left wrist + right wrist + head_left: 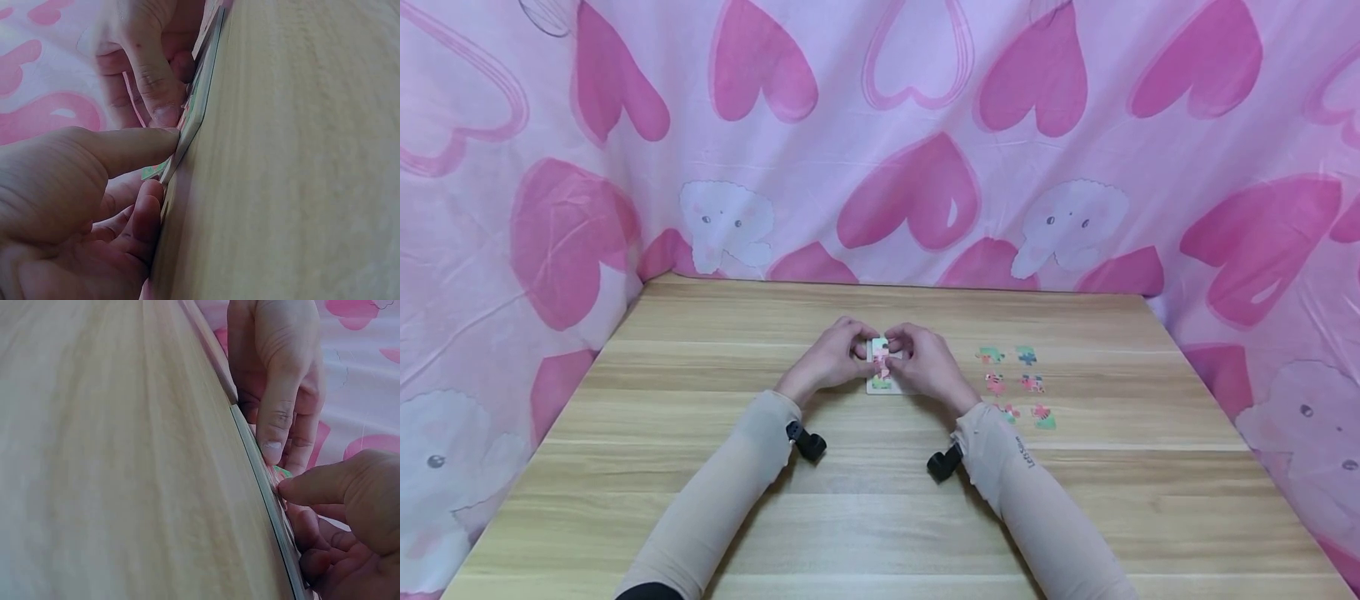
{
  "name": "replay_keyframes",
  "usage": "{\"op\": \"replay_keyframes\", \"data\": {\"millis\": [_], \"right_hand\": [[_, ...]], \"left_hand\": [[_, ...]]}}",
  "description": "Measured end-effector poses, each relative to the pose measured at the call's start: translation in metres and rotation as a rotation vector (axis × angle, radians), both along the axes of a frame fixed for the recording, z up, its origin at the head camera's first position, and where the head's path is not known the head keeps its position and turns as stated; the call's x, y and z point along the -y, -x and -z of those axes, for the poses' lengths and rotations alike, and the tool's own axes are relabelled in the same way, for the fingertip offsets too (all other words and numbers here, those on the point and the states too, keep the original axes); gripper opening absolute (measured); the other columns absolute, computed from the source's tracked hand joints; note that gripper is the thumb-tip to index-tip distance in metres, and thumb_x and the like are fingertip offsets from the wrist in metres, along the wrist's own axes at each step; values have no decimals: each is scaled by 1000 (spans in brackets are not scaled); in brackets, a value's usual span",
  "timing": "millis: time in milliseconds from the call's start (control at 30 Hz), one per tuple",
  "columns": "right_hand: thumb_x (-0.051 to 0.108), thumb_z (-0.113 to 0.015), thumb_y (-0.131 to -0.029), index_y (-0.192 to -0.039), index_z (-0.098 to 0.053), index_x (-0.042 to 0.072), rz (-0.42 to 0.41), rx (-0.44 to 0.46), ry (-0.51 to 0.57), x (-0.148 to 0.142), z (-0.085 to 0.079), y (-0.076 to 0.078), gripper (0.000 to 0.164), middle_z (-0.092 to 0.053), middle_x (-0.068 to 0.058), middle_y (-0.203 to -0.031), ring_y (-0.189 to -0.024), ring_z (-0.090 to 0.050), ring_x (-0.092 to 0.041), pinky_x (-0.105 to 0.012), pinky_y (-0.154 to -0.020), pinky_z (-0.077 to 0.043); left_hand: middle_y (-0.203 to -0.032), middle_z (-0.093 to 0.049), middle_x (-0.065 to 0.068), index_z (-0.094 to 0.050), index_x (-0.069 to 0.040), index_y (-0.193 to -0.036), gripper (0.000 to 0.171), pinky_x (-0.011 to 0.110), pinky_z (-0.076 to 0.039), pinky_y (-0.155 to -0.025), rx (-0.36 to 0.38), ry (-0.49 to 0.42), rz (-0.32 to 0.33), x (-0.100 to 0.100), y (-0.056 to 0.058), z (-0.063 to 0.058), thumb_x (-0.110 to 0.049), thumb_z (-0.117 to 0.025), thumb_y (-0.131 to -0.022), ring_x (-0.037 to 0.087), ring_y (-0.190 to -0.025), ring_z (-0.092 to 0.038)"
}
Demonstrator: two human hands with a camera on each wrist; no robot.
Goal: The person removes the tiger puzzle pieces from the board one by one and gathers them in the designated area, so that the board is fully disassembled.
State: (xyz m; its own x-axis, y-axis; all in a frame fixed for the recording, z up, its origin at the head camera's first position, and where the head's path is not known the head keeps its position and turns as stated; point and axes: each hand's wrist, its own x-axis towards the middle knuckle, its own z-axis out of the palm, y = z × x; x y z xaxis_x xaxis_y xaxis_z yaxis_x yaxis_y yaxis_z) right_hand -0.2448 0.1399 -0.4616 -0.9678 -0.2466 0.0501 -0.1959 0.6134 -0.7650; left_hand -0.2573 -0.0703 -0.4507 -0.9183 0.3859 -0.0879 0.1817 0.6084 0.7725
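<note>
Wooden table (865, 533) | white board (898, 386) bearing puzzle pieces (881, 353) | left fingers (148, 215), right fingers (306, 528) seemingly pinching them

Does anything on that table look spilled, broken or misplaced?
Nothing stands out. Loose puzzle pieces lie in neat rows beside the right hand, one partly hidden by the sleeve; no spill or damage shows.

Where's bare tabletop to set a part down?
Free: table left of the left sleeve, between it and the right sleeve, and right of the loose puzzle pieces. Crowded: the puzzle board, between left grip and right grip.
</note>
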Motion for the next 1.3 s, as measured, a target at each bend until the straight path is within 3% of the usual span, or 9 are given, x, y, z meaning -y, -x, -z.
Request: {"op": "replay_keyframes", "data": {"millis": [533, 967, 1300], "right_hand": [[-3, -86, -91, -125, -76, 10, 53, 4, 135, 0, -6, 2, 38, -77, -3, -101, -87, -70, -21, -36, -81, -60], [2, -88, -93, -120, -77, 7, 96, 6, 136, -1, 3, -2, 30, -77, -4, -100, -87, -70, -20, -31, -79, -60], [0, -84, -97, -124, -77, 7, 7, 58, 169, -13, -2, 1, 29, -78, -5, -105, -89, -71, -22, -27, -74, -58]], "left_hand": [[-129, -56, 8, -68, -8, -146, 60, 39, -54, -97, -24, 18, 12, 1, 3, -6, -18, -93, -93, 21, -107, -61], [-130, -56, 8, -67, -8, -146, 59, 38, -54, -96, 9, -5, 16, 3, -2, 1, -17, -92, -93, 21, -108, -61], [-129, -57, 8, -70, -10, -142, 56, 40, -53, -99, -13, -19, 55, 7, 3, 2, -23, -93, -93, 20, -109, -61]]}}
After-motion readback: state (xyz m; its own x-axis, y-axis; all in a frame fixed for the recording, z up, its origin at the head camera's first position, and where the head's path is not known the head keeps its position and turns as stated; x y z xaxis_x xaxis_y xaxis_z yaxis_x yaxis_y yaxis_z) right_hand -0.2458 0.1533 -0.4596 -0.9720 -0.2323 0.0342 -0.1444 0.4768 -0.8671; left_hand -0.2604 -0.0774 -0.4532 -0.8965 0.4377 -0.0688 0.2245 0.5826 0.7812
